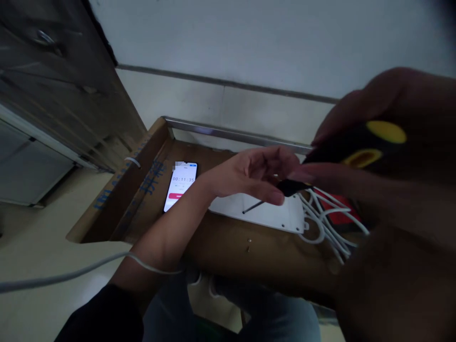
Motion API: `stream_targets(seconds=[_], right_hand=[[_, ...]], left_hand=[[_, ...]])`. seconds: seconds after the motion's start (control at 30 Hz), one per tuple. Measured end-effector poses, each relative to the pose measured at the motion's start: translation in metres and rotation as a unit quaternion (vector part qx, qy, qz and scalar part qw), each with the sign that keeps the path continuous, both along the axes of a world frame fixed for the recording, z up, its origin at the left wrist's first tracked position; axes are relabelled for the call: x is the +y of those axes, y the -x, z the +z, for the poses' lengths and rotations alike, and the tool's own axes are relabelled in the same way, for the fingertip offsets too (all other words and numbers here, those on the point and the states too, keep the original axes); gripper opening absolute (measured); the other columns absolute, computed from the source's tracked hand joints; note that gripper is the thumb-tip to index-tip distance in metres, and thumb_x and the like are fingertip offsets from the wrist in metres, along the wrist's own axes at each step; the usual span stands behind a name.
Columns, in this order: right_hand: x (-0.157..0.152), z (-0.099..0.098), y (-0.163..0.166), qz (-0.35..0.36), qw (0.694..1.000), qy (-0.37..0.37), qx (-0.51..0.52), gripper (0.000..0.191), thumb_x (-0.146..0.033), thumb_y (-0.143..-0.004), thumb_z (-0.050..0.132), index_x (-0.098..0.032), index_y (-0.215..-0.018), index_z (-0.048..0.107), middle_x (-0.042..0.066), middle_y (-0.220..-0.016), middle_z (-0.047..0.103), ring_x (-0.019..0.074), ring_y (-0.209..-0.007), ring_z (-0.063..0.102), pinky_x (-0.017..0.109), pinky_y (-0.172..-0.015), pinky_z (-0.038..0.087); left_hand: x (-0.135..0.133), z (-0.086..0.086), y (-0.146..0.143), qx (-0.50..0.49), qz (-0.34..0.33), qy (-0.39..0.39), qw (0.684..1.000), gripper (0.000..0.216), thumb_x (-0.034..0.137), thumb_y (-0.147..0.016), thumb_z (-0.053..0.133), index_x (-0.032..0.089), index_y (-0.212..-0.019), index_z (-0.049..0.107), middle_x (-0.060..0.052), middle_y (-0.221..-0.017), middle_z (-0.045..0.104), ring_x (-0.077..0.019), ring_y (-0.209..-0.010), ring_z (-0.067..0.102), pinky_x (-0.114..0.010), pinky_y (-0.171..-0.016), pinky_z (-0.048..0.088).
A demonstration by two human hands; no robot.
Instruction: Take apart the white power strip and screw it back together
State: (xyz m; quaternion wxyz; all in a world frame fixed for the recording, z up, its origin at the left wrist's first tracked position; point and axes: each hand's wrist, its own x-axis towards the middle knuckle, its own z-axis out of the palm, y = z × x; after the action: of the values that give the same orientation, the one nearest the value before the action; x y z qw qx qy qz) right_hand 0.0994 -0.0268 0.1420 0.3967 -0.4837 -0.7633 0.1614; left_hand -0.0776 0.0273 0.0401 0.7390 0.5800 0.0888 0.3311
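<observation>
In the head view, my right hand [402, 185] looms close at the right, blurred, wrapped around the black-and-yellow handle of a screwdriver [356, 147]. Its thin shaft slants down left, and the tip meets a hole near the front edge of a long white casing [270, 216]. My left hand [254, 173] curls about the screwdriver's black neck, with the thumb in front of the shaft and the fingers behind it. More small holes show at the casing's right end. Two tiny screws [248, 244] lie on the cardboard in front of it. My left hand hides part of the casing.
A cardboard-lined tray [221, 237] with a raised left wall holds everything. A phone [181, 185] with a running timer lies left of the casing. Looped white cable [324, 223] and a red item [337, 209] sit at right. Another cable [71, 273] crosses my left forearm.
</observation>
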Motion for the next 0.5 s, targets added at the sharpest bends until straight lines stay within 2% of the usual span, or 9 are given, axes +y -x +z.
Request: stream_targets(seconds=[0.07, 0.1, 0.13, 0.2, 0.27, 0.3, 0.4, 0.5], right_hand=[[-0.001, 0.004, 0.003, 0.019, 0.999, -0.009, -0.046, 0.073, -0.086, -0.062, 0.071, -0.017, -0.074, 0.052, 0.003, -0.065, 0.048, 0.0006, -0.057, 0.038, 0.025, -0.043, 0.027], [-0.001, 0.005, 0.003, 0.027, 0.998, -0.017, -0.059, 0.071, -0.086, -0.067, 0.068, -0.017, -0.077, 0.053, 0.003, -0.065, 0.048, 0.0002, -0.058, 0.039, 0.024, -0.045, 0.028], [-0.001, 0.005, 0.001, 0.042, 0.997, -0.019, -0.067, 0.068, -0.084, -0.071, 0.066, -0.018, -0.083, 0.057, 0.003, -0.071, 0.052, 0.0004, -0.062, 0.044, 0.023, -0.049, 0.033], [0.000, 0.007, -0.008, 0.099, 0.992, -0.014, -0.073, 0.054, -0.074, -0.082, 0.064, -0.024, -0.104, 0.065, 0.002, -0.094, 0.063, 0.0026, -0.080, 0.060, 0.021, -0.062, 0.046], [0.002, 0.009, -0.018, 0.166, 0.984, -0.003, -0.072, 0.040, -0.056, -0.091, 0.061, -0.031, -0.123, 0.064, 0.001, -0.114, 0.065, 0.0045, -0.096, 0.066, 0.019, -0.073, 0.054], [0.003, 0.010, -0.023, 0.199, 0.977, 0.008, -0.074, 0.037, -0.047, -0.093, 0.061, -0.033, -0.127, 0.063, 0.000, -0.115, 0.065, 0.0044, -0.096, 0.067, 0.019, -0.072, 0.056], [0.003, 0.013, -0.025, 0.262, 0.963, 0.045, -0.053, 0.034, -0.033, -0.090, 0.067, -0.031, -0.124, 0.065, -0.002, -0.105, 0.068, 0.0040, -0.088, 0.068, 0.017, -0.069, 0.059], [0.001, 0.011, -0.013, 0.239, 0.970, 0.028, -0.022, 0.024, -0.034, -0.083, 0.075, -0.026, -0.105, 0.068, -0.004, -0.099, 0.068, 0.0017, -0.085, 0.067, 0.015, -0.070, 0.057]], left_hand=[[-0.002, 0.003, 0.000, 0.002, 0.002, -0.003, 1.000, 0.047, 0.038, -0.065, 0.094, 0.017, -0.092, 0.062, 0.001, -0.092, 0.071, -0.0123, -0.088, 0.068, -0.026, -0.083, 0.054], [-0.003, 0.004, 0.000, -0.007, -0.011, -0.010, 1.000, 0.045, 0.041, -0.069, 0.092, 0.016, -0.091, 0.063, 0.001, -0.090, 0.072, -0.0118, -0.086, 0.068, -0.025, -0.083, 0.055], [-0.003, 0.004, 0.001, -0.010, -0.017, -0.010, 1.000, 0.045, 0.046, -0.073, 0.089, 0.015, -0.092, 0.063, 0.000, -0.090, 0.074, -0.0119, -0.086, 0.070, -0.025, -0.084, 0.056], [-0.001, 0.002, 0.002, -0.015, -0.032, -0.020, 0.999, 0.046, 0.054, -0.079, 0.084, 0.015, -0.094, 0.066, -0.002, -0.093, 0.077, -0.0133, -0.089, 0.072, -0.025, -0.085, 0.057], [0.001, -0.002, 0.002, -0.015, -0.049, -0.047, 0.998, 0.038, 0.053, -0.088, 0.077, 0.016, -0.094, 0.068, -0.002, -0.092, 0.077, -0.0136, -0.091, 0.074, -0.026, -0.091, 0.057], [0.003, -0.004, 0.002, -0.016, -0.055, -0.057, 0.997, 0.034, 0.051, -0.091, 0.074, 0.017, -0.093, 0.069, -0.002, -0.091, 0.077, -0.0134, -0.091, 0.074, -0.027, -0.094, 0.057], [0.004, -0.007, 0.003, 0.000, -0.053, -0.061, 0.997, 0.037, 0.057, -0.092, 0.070, 0.020, -0.090, 0.070, -0.002, -0.089, 0.076, -0.0158, -0.094, 0.074, -0.032, -0.101, 0.057], [0.003, -0.004, 0.006, 0.075, 0.028, -0.088, 0.993, 0.052, 0.070, -0.080, 0.073, 0.025, -0.106, 0.069, -0.001, -0.100, 0.074, -0.0229, -0.104, 0.073, -0.039, -0.099, 0.059]])
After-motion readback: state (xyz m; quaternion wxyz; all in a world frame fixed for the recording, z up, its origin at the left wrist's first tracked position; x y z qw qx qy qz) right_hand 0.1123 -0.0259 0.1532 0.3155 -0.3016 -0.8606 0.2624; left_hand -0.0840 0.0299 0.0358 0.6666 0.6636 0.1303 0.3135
